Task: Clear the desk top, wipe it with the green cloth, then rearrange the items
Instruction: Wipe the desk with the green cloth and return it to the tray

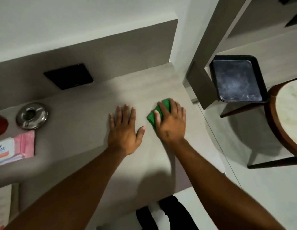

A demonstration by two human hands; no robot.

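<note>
The grey desk top [88, 113] runs across the middle of the head view. My right hand [171, 123] presses flat on a folded green cloth [152, 116] near the desk's right end; only the cloth's left and top edges show past my fingers. My left hand [124, 128] lies flat on the bare desk just left of the cloth, fingers spread, holding nothing. At the left stand a round metal ashtray [31, 115] and a pink wipes pack [15, 147] with a white label.
A black square panel [69, 76] sits on the desk's back wall. A red object [0, 125] is cut off at the left edge. Right of the desk, a black tray [237, 79] rests on a lower surface beside a round wooden-rimmed table [288, 117].
</note>
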